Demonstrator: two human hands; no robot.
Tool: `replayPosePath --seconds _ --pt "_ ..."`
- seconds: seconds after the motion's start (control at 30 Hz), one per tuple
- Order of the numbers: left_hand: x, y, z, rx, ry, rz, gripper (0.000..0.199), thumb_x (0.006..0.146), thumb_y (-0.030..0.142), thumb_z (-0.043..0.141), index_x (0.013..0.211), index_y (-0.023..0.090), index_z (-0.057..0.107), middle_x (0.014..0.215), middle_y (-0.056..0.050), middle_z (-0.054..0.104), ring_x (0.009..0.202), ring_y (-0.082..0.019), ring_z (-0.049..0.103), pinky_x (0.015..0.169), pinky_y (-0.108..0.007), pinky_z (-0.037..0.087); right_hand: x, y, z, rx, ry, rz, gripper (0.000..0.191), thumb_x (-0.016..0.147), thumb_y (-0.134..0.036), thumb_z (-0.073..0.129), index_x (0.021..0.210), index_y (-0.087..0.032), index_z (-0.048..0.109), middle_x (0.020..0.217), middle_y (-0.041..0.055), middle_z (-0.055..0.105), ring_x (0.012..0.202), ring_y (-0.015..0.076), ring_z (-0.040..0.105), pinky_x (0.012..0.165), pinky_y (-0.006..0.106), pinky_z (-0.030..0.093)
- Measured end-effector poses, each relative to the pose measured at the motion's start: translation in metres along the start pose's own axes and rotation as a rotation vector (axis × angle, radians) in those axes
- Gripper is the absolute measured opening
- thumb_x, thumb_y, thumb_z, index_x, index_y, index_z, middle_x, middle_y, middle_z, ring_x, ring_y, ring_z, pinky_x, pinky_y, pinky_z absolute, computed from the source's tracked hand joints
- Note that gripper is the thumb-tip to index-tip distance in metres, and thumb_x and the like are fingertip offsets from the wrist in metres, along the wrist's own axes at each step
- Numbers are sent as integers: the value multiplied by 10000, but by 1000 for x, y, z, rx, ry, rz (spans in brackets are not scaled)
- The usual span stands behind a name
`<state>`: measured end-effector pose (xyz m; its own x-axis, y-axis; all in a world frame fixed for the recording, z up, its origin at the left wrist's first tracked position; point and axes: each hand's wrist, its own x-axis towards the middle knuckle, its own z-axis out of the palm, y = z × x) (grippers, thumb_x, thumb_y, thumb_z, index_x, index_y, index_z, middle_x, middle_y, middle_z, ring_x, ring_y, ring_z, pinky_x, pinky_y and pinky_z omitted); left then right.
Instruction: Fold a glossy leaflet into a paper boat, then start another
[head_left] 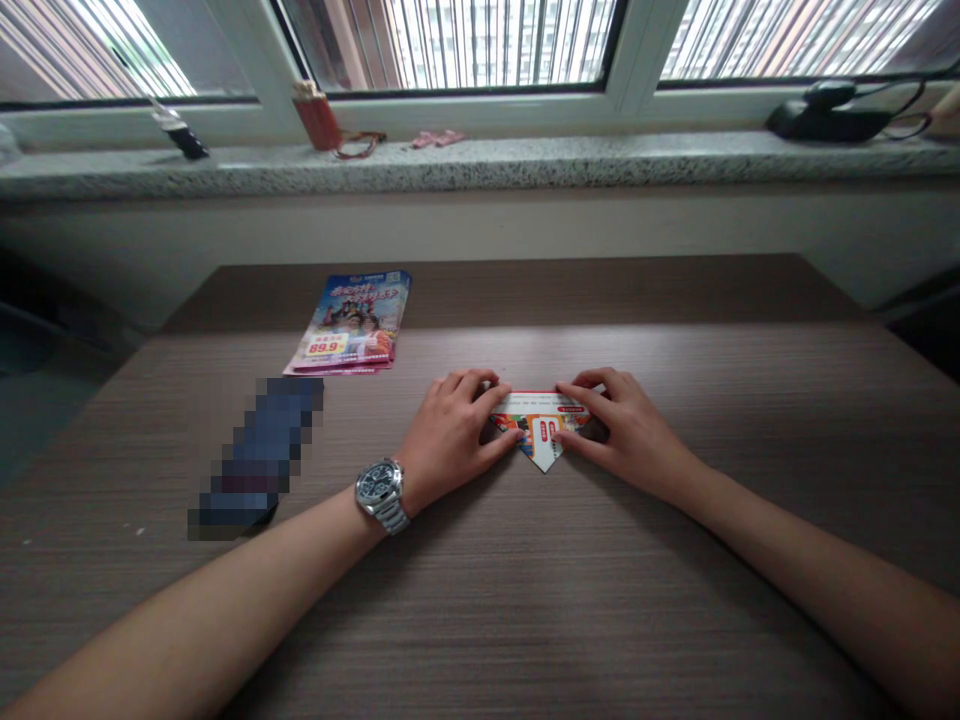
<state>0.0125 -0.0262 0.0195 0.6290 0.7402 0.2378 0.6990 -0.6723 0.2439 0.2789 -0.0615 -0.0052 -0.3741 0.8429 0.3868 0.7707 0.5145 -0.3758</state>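
Observation:
A small folded paper (546, 428), printed in white, red and orange, lies on the table with its pointed end towards me. My left hand (459, 425), with a silver watch (380, 492) at the wrist, holds its left side, thumb and fingertips on the paper. On the right side, my right hand (628, 430) grips it in the same way, thumb near the lower edge and fingers at the top. The fingertips partly cover both side corners.
A stack of colourful leaflets (352, 320) lies at the back left of the brown table (480, 620). Nearer me is a blurred dark blue object (259, 455). Small items, including a red case (316, 118) and a black device (829, 115), rest on the windowsill (555, 165).

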Motion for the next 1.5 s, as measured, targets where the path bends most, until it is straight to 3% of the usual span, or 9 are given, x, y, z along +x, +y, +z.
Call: replayPosePath --seconds 0.3,0.8,1.27,1.5 --pt "2 -2 2 -79 16 25 387 939 436 660 1253 214 611 1292 -101 595 1180 -290 546 1027 -472 445 2 0 -1 22 -32 22 437 919 -425 687 1329 -288 624 1223 125 583 1105 321 563 943 526 512" --pt "2 -5 4 -62 5 54 447 949 449 660 1339 231 639 1264 -107 577 1143 -290 510 1023 -488 462 3 2 0 27 -54 10 388 933 -454 672 1258 -252 612 1228 131 577 1125 317 552 960 511 487" --pt "2 -6 5 -117 37 93 393 944 390 682 1303 236 636 1281 -104 614 1184 -280 563 1024 -481 484 3 3 0 42 -44 3 524 922 -421 691 1409 -299 540 1265 136 576 1132 335 563 962 555 498" --pt "2 -6 6 -106 26 79 582 946 403 679 1462 206 494 1319 -127 571 1200 -287 540 1060 -482 476 2 2 -1 39 -45 5 482 925 -431 687 1362 -282 548 1270 132 577 1163 331 553 982 535 495"
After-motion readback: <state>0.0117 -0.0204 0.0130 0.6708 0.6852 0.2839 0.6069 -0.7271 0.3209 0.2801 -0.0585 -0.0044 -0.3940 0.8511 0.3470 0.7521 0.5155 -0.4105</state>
